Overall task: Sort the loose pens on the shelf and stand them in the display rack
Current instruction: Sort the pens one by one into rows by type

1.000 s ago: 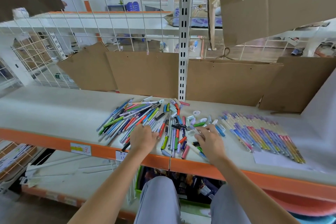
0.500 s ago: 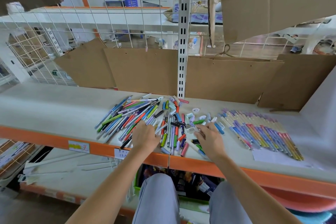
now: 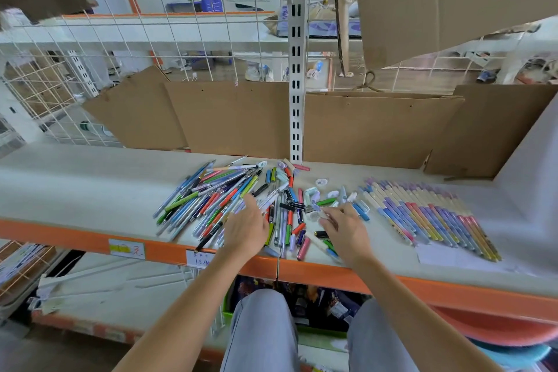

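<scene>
A jumbled pile of loose pens [image 3: 211, 199] in many colours lies on the white shelf [image 3: 75, 184], with shorter pens and small pale caps [image 3: 314, 193] in the middle. To the right, a tidy row of pastel pens [image 3: 428, 214] lies side by side. My left hand [image 3: 246, 229] hovers flat over the pile's right part, fingers stretched out and touching pens. My right hand [image 3: 344, 229] rests its fingertips on small pale pieces near the middle, and I see no pen held in it. No display rack is in view.
The shelf has an orange front edge [image 3: 392, 281] with price labels [image 3: 126, 249]. Cardboard panels [image 3: 229, 118] line the back, split by a white slotted upright [image 3: 297, 69]. A white paper sheet [image 3: 447, 257] lies under the tidy row. Wire grid stands behind; my knees are below.
My left hand has slid a little forward into the pile and its fingers have straightened. My right hand has stayed almost in place among the small pieces.
</scene>
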